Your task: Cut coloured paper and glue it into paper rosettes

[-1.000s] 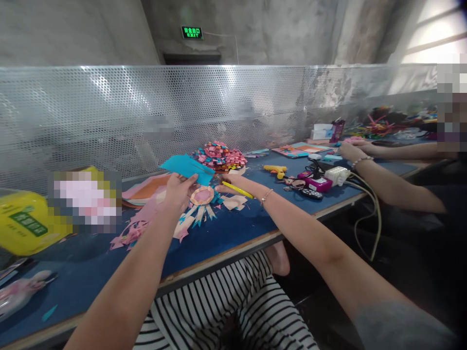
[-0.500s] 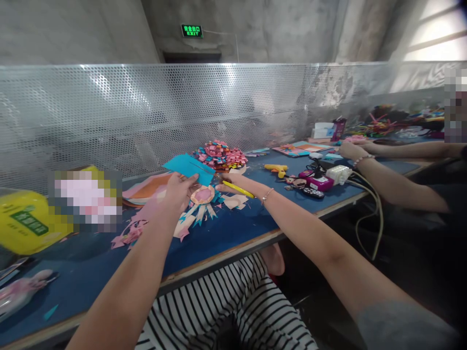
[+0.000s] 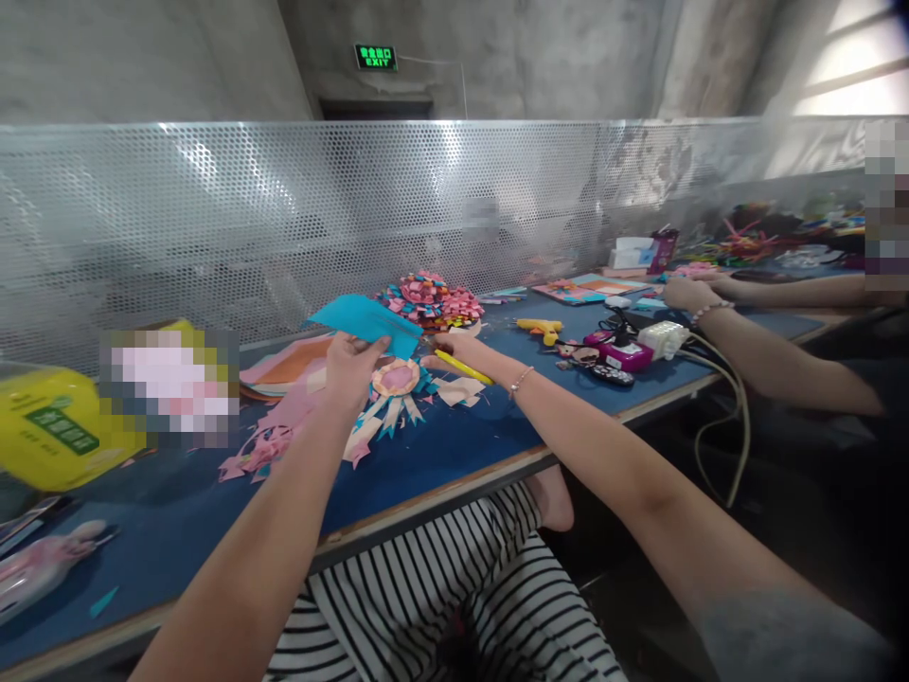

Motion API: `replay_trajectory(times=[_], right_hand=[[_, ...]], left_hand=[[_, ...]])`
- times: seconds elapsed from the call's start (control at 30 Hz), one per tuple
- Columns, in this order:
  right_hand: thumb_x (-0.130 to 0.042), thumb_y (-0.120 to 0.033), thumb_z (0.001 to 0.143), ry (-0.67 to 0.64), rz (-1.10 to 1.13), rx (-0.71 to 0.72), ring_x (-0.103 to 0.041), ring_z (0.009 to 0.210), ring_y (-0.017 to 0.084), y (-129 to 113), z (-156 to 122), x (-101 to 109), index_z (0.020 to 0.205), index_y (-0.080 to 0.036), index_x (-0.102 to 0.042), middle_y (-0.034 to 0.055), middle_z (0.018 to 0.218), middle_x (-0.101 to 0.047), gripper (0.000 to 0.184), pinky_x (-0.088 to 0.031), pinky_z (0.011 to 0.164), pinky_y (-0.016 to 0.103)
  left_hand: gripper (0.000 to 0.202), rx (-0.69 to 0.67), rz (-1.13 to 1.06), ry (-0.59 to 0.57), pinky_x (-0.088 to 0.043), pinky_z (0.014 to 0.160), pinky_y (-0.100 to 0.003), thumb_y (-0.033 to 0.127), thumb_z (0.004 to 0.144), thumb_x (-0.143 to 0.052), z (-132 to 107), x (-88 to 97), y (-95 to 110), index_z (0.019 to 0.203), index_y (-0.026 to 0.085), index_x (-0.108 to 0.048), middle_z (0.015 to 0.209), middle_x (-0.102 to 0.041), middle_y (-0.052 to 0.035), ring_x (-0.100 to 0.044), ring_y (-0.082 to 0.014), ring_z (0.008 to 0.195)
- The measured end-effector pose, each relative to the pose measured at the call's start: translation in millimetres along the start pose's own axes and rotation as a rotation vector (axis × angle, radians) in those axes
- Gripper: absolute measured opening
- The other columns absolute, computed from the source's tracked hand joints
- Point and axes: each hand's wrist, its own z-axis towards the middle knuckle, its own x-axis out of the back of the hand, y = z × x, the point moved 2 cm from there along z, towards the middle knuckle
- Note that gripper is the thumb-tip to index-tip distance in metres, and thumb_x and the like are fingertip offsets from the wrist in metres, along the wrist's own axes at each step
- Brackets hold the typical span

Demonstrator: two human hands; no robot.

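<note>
A blue sheet of paper [image 3: 365, 320] is pinched between the thumb and fingers of my left hand [image 3: 355, 365], its far edge curving upward. My right hand [image 3: 461, 352] is closed around a slim yellow tool [image 3: 465, 367], whose tip is hidden, so I cannot tell its exact kind. Just below both hands lies a paper rosette [image 3: 396, 378] with a pink centre, peach rim and pale and blue tails. Peach paper scraps [image 3: 460, 390] rest below my right hand. Behind the hands sits a pile of pink, blue and orange paper pieces [image 3: 433, 301].
Pink scraps [image 3: 266, 453] and coloured sheets [image 3: 288, 365] lie on the left. A yellow bag [image 3: 63, 426] stands farther left. Rightward are a yellow glue gun [image 3: 541, 329], a purple device [image 3: 625, 356] and a white power strip [image 3: 662, 339] with cables. A co-worker's hands [image 3: 688, 292] work beyond.
The blue sheet has shifted slightly left and its far edge now bends more. My right hand, with the yellow tool, has stayed almost in place.
</note>
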Motion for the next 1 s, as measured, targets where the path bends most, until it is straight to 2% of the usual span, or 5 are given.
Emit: replay_trajectory(times=[0.27,0.37,0.53,0.73,1.0], right_hand=[[-0.053,-0.060,0.074,0.017,-0.039,-0.037,-0.036,0.056,0.009,7,3,0,0.070,-0.014,-0.053,-0.0017,0.061,-0.046,0.045,-0.024,0.053,0.022],[-0.054,-0.060,0.074,0.017,-0.040,-0.043,-0.038,0.057,0.009,9,3,0,0.075,-0.013,-0.057,0.0000,0.064,-0.050,0.047,-0.025,0.054,0.022],[-0.056,-0.060,0.073,0.020,-0.065,-0.034,-0.043,0.061,0.011,9,2,2,0.082,-0.012,-0.061,0.0030,0.071,-0.056,0.049,-0.028,0.057,0.022],[-0.058,-0.060,0.071,0.042,-0.092,-0.005,-0.045,0.064,0.012,6,-1,5,0.083,-0.013,-0.061,0.0033,0.072,-0.056,0.048,-0.029,0.059,0.022],[-0.059,-0.055,0.074,0.086,-0.126,0.006,-0.043,0.064,0.011,7,-2,12,0.078,-0.013,-0.058,0.0021,0.070,-0.054,0.042,-0.027,0.059,0.022]], left_hand=[[0.042,0.005,0.024,0.016,-0.051,0.056,-0.028,0.027,0.048,-0.077,2,1.2,-3,0.070,0.020,-0.042,0.057,-0.051,0.0074,-0.055,-0.0105,0.052],[0.042,0.028,-0.090,0.050,-0.051,0.058,-0.027,0.032,0.048,-0.077,5,2.3,-3,0.065,0.020,-0.040,0.057,-0.051,0.0064,-0.055,-0.0106,0.054],[0.034,0.045,-0.289,0.124,-0.052,0.065,-0.029,0.043,0.057,-0.072,15,13.9,2,0.065,0.021,-0.047,0.065,-0.060,0.0001,-0.062,-0.0155,0.068],[0.028,-0.004,-0.271,0.129,-0.053,0.061,-0.023,0.026,0.053,-0.075,21,26.3,12,0.066,0.022,-0.051,0.069,-0.063,0.0032,-0.061,-0.0110,0.064],[0.028,0.046,-0.250,0.115,-0.053,0.066,-0.027,0.018,0.051,-0.074,15,19.9,10,0.061,0.019,-0.047,0.060,-0.059,0.0057,-0.057,-0.0076,0.054]])
